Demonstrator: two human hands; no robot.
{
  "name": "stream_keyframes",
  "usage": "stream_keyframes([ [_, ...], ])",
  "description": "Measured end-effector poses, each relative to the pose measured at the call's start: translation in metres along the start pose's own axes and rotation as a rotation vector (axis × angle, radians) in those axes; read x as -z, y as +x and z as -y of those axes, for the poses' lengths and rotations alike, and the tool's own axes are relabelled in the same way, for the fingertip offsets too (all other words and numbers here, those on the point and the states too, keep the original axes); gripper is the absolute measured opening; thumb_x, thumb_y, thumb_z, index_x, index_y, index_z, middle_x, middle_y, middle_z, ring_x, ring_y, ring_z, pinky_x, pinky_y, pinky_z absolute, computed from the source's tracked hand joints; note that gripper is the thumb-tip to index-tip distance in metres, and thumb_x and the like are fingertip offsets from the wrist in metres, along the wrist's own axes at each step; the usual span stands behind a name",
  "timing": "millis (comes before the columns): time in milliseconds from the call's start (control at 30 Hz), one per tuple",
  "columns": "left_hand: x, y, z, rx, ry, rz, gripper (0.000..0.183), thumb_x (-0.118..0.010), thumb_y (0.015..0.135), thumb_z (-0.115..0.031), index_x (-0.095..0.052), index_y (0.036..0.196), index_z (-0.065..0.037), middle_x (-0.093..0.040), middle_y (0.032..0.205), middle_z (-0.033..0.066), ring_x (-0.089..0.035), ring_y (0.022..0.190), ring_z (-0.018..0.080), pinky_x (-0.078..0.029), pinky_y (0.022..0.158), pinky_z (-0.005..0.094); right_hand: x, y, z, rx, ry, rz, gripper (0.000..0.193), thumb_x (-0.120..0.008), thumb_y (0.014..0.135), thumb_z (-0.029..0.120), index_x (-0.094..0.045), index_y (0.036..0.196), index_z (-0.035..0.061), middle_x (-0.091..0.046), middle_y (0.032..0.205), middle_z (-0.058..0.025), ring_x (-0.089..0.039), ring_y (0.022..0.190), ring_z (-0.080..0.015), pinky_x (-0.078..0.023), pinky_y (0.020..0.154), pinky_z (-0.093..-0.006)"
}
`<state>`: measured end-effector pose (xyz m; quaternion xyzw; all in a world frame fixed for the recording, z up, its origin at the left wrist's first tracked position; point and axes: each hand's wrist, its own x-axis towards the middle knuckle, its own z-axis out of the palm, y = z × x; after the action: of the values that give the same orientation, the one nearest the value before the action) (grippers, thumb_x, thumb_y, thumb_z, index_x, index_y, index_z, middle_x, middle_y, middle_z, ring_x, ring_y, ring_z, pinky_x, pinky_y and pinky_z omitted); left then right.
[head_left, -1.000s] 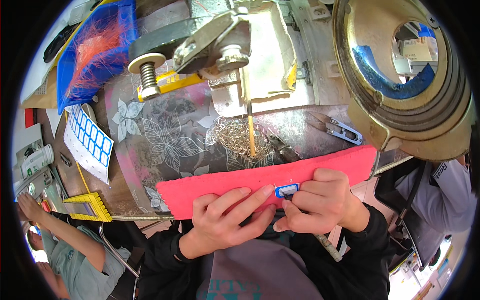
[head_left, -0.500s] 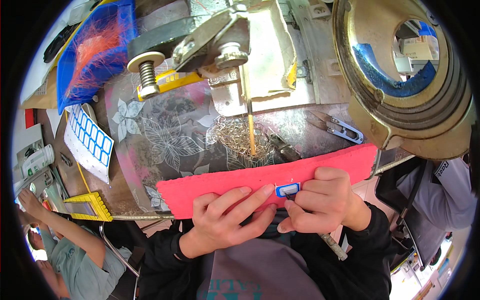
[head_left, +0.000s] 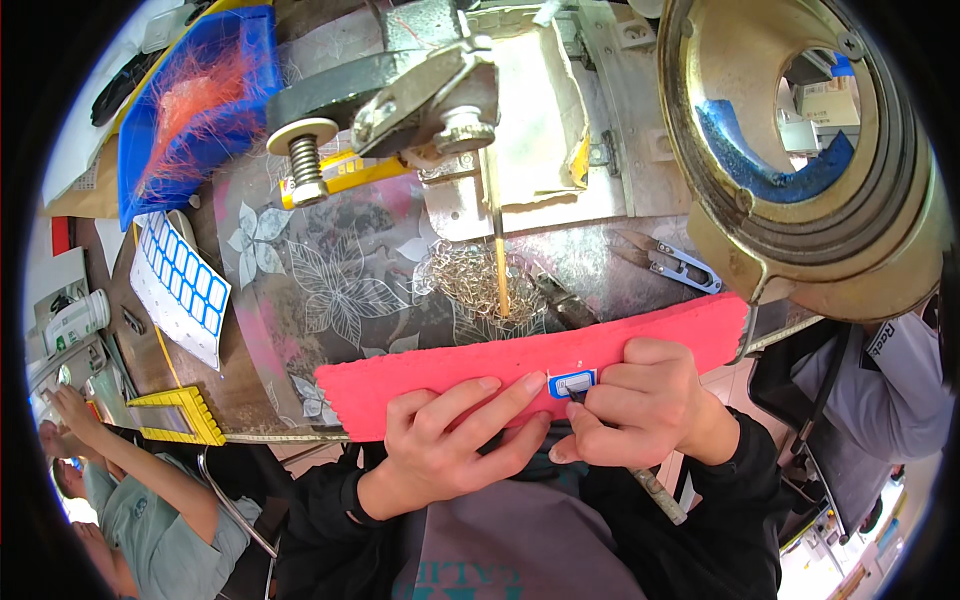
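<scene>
A red strip (head_left: 440,375) with a jagged left end lies across the near side of the bench. On it is a small blue-bordered white label (head_left: 572,384). My left hand (head_left: 450,435) lies on the strip, holding nothing, its stretched fingers pressing it left of the label. My right hand (head_left: 640,410) is closed around a pen with a mottled, pale barrel (head_left: 658,496). The dark tip touches or nearly touches the label's lower edge; I cannot tell which. The curled fingers hide the pen's middle.
Beyond the strip sit a pile of metal chain (head_left: 480,285), thread snips (head_left: 672,262) and pliers (head_left: 565,300). A metal clamp (head_left: 440,110) hangs over the bench. A brass-coloured machine part (head_left: 830,240) stands right; a label sheet (head_left: 185,285) and blue tray (head_left: 255,70) left. Another person (head_left: 160,490) sits lower left.
The view has shifted slightly, so the bench things sit a little differently. Both hands keep their places on the strip, and the pen tip stays at the label with only a small shift.
</scene>
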<state>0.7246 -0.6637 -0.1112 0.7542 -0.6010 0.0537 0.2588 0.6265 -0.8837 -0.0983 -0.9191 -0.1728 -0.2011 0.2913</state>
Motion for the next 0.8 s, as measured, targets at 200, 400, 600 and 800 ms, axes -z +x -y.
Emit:
stream_keyframes([
  [200, -0.0012, -0.0002, 0.0007, -0.007, -0.007, -0.008, 0.022, -0.079, 0.071, -0.028, -0.071, 0.091, -0.034, -0.068, 0.129, -0.0068, -0.054, 0.110, 0.0187, -0.039, 0.081, 0.0341, -0.0002, -0.0015, -0.0009, 0.003, 0.005, -0.013, 0.038, -0.081, 0.079, 0.037, -0.051, 0.068, 0.0177, -0.038, 0.057, 0.0071, -0.039, 0.047, -0.0079, -0.023, 0.046, -0.0270],
  [400, -0.0012, -0.0001, 0.0005, -0.002, -0.015, -0.009, 0.024, -0.080, 0.071, -0.028, -0.070, 0.092, -0.034, -0.068, 0.128, -0.0062, -0.054, 0.110, 0.0188, -0.038, 0.081, 0.0340, -0.0002, -0.0012, -0.0002, -0.003, -0.013, -0.007, 0.038, -0.081, 0.080, 0.037, -0.051, 0.068, 0.0174, -0.037, 0.057, 0.0069, -0.038, 0.047, -0.0082, -0.023, 0.046, -0.0271],
  [600, -0.0004, 0.0001, 0.0003, -0.005, -0.004, -0.002, 0.024, -0.080, 0.071, -0.029, -0.070, 0.092, -0.034, -0.068, 0.129, -0.0063, -0.054, 0.110, 0.0183, -0.038, 0.081, 0.0348, 0.0008, -0.0008, -0.0010, 0.008, 0.026, -0.014, 0.038, -0.080, 0.080, 0.037, -0.050, 0.068, 0.0175, -0.035, 0.057, 0.0067, -0.037, 0.047, -0.0082, -0.022, 0.047, -0.0270],
  [800, -0.0005, 0.0000, -0.0008, 0.002, -0.011, -0.002, 0.025, -0.080, 0.071, -0.029, -0.069, 0.093, -0.034, -0.068, 0.129, -0.0067, -0.054, 0.110, 0.0181, -0.037, 0.081, 0.0349, -0.0017, -0.0011, 0.0012, 0.001, -0.024, -0.024, 0.038, -0.080, 0.081, 0.037, -0.050, 0.068, 0.0172, -0.035, 0.057, 0.0068, -0.037, 0.047, -0.0081, -0.022, 0.047, -0.0271],
])
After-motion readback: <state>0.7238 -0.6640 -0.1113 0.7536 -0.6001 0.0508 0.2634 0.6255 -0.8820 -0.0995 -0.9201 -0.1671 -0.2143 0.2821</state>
